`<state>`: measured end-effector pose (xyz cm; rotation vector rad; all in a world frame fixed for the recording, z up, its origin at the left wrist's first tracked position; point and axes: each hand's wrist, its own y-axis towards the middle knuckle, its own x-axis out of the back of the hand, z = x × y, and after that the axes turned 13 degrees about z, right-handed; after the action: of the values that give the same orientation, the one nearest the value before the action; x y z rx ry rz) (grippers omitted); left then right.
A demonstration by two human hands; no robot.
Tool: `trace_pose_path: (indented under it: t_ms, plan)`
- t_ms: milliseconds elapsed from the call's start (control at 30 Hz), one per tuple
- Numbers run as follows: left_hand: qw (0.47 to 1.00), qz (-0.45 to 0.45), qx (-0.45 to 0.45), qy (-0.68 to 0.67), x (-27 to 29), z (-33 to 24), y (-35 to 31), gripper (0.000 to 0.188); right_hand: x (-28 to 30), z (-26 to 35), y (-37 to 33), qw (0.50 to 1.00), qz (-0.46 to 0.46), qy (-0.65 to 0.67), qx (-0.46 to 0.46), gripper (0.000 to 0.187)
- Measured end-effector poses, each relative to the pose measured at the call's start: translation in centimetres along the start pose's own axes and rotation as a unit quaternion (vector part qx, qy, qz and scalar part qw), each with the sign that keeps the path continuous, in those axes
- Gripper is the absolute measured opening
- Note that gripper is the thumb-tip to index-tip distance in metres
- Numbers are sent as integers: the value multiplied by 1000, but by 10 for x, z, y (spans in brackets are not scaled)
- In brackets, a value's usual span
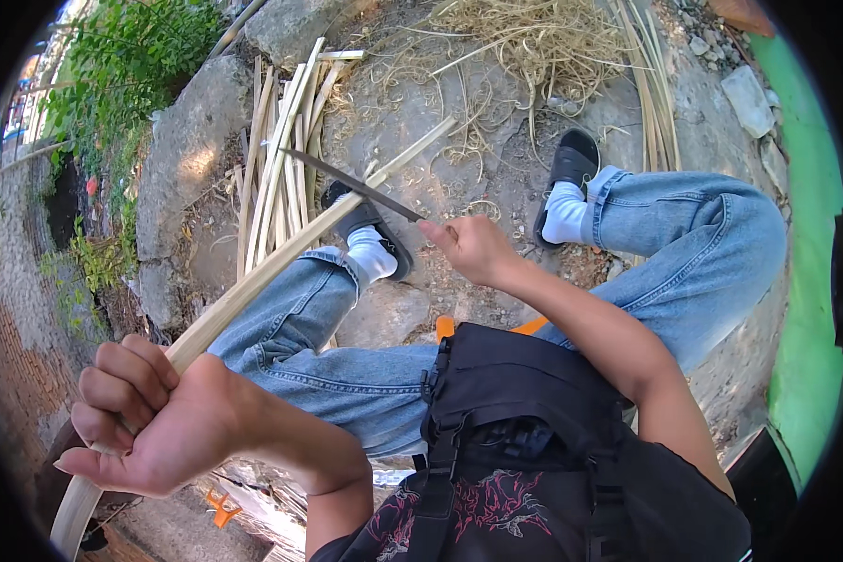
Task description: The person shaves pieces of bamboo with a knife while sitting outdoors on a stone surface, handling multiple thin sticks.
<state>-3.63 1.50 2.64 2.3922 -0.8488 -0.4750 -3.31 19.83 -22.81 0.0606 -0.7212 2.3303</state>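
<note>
A long pale wooden strip, like split bamboo (272, 265), runs slantwise from the lower left up to the middle of the view. My left hand (155, 417) is closed round its near part, fingers curled over it. In my right hand (473, 250) is a knife, whose long, narrow dark blade (347, 180) points up and to the left. The blade crosses the strip close to its far end, and a small curl of wood (371, 169) shows there. The knife's handle is hidden inside my fist.
A bundle of similar strips (286, 159) lies beyond my left foot, with more strips (654, 103) at the far right. Thin shavings (543, 42) are heaped at the back. Rough stone blocks (197, 140) and plants stand left; a green wall (801, 234) rises right. My sandalled feet frame the work.
</note>
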Motion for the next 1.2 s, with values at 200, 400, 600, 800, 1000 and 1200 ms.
trace_pose_path:
  t_ms: [200, 400, 600, 800, 1000, 1200]
  plan:
    - [999, -24, -1, 45, 0, 3, 1, 41, 0, 74, -13, 994, 18, 71, 78, 70]
    - [998, -22, 12, 56, 5, 6, 0, 42, 1, 16, 15, 996, 6, 66, -54, 77]
    - [999, 2, 9, 36, 3, -1, -1, 41, -5, 33, 2, 997, 1, 74, 18, 77]
    - [997, -26, 10, 72, 7, 2, 2, 40, -4, 45, 17, 997, -32, 66, -27, 76]
    - [999, -15, 7, 44, -1, 3, 4, 37, 3, -22, 20, 998, -49, -33, -32, 74]
    - [1000, 5, 10, 23, 7, -2, 2, 39, -5, 68, -12, 988, -58, 23, 143, 75]
